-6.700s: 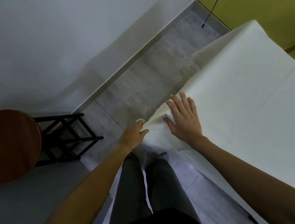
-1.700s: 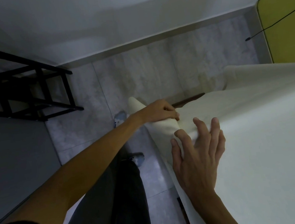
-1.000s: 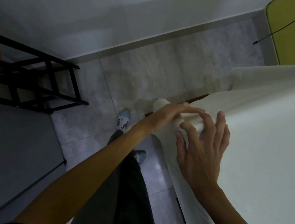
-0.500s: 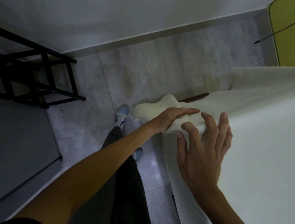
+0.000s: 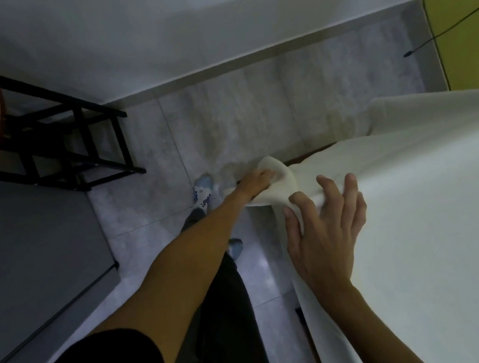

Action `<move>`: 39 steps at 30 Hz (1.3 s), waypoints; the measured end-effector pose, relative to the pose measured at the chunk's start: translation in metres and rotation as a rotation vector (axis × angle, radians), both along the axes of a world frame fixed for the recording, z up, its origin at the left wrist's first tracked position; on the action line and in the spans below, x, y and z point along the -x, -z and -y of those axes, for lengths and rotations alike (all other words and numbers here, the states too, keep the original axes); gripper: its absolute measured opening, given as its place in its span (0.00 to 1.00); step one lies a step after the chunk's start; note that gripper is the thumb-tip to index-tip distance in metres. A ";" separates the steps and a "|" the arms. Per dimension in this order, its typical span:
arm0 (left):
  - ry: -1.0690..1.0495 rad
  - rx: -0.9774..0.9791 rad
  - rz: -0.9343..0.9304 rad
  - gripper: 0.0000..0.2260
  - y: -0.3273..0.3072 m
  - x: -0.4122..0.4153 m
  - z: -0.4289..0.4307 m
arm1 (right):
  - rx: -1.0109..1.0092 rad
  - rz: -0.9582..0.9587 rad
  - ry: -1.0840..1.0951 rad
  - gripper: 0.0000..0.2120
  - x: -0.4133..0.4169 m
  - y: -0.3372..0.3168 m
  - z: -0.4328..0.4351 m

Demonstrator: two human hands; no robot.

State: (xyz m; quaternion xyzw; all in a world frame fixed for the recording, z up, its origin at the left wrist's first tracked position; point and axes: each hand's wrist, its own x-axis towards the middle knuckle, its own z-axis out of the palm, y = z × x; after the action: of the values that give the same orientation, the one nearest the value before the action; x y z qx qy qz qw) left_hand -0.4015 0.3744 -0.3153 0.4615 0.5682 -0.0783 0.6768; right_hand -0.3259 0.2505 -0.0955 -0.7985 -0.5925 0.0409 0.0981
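Sheet (image 5: pixel 430 219) covers the bed (image 5: pixel 312 154), its corner bunched at the bed's corner. Left hand (image 5: pixel 255 184) grips that bunch; right hand (image 5: pixel 325 237) lies open, fingers spread, on the sheet just beside.

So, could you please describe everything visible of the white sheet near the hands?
The white sheet is plain, off-white, matte cloth with no pattern. It lies spread smoothly over whatever it covers on the right, and its near edge hangs down toward the floor. Its corner is bunched into a rounded lump, which the left hand grips from the side. The right hand presses on the sheet just beside that corner with spread fingers. A soft fold runs along its far end.
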 end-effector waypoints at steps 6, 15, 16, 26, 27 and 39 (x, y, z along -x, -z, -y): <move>0.056 -0.047 0.140 0.16 -0.155 0.014 -0.002 | 0.035 -0.005 0.010 0.11 0.002 -0.010 0.000; 0.369 -0.182 0.072 0.18 -0.251 0.014 0.006 | 0.141 -0.151 0.035 0.22 0.001 -0.029 0.002; 0.433 -0.237 0.069 0.19 -0.255 0.012 0.005 | 0.161 -0.199 0.041 0.24 0.000 -0.032 0.002; 1.059 -0.608 0.023 0.19 -0.314 -0.038 -0.023 | 0.144 -0.397 0.451 0.32 -0.024 -0.057 0.009; 1.113 -0.625 0.037 0.19 -0.320 -0.048 -0.030 | 0.149 -0.392 0.488 0.31 -0.028 -0.058 0.007; 1.750 -0.832 0.305 0.21 -0.353 -0.169 -0.145 | 0.077 -0.448 1.048 0.27 -0.063 -0.074 -0.082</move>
State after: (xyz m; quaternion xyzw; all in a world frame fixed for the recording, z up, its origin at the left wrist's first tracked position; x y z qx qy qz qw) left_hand -0.2326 0.5191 0.0374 0.9266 -0.0857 -0.2856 0.2293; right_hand -0.2630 0.3328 -0.0219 -0.9606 -0.0801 0.1764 0.1994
